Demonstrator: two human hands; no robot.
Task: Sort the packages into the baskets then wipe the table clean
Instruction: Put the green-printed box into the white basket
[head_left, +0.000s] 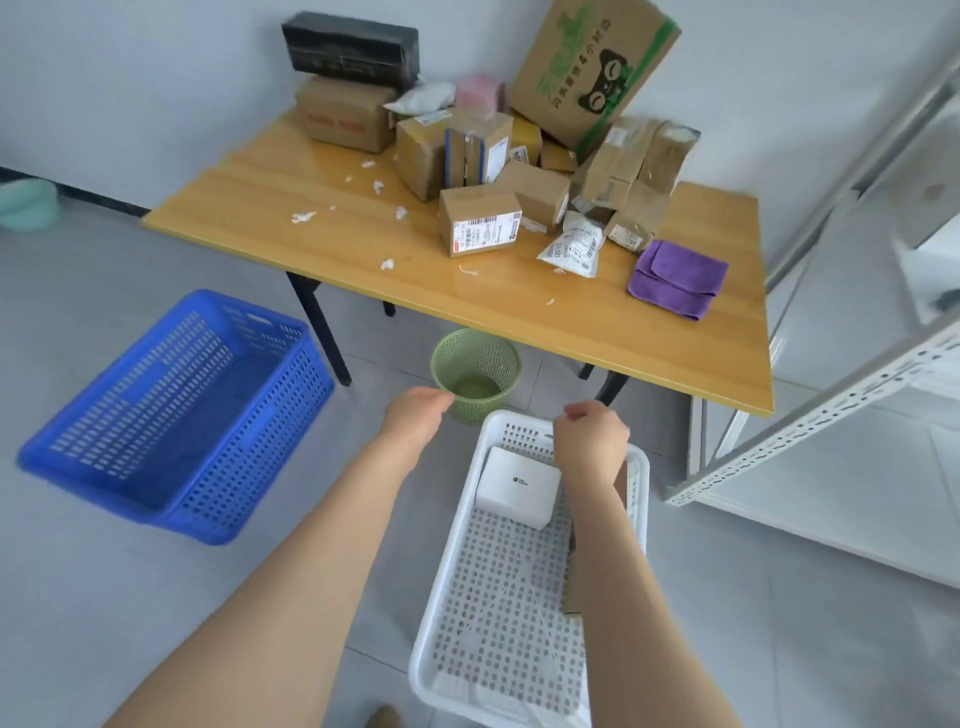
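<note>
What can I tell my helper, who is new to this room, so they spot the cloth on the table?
Find the wooden table, then look toward its near right corner. The purple cloth lies folded there, just right of a white mailer bag. It is the only soft, purple thing next to the brown cardboard boxes.

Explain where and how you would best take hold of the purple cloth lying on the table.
Probably pinch the purple cloth at its thick folded edge nearest the table's front edge, coming from above on the near side. It lies flat and folded, so only a raised fold offers purchase, and packages crowd its far side.
</note>
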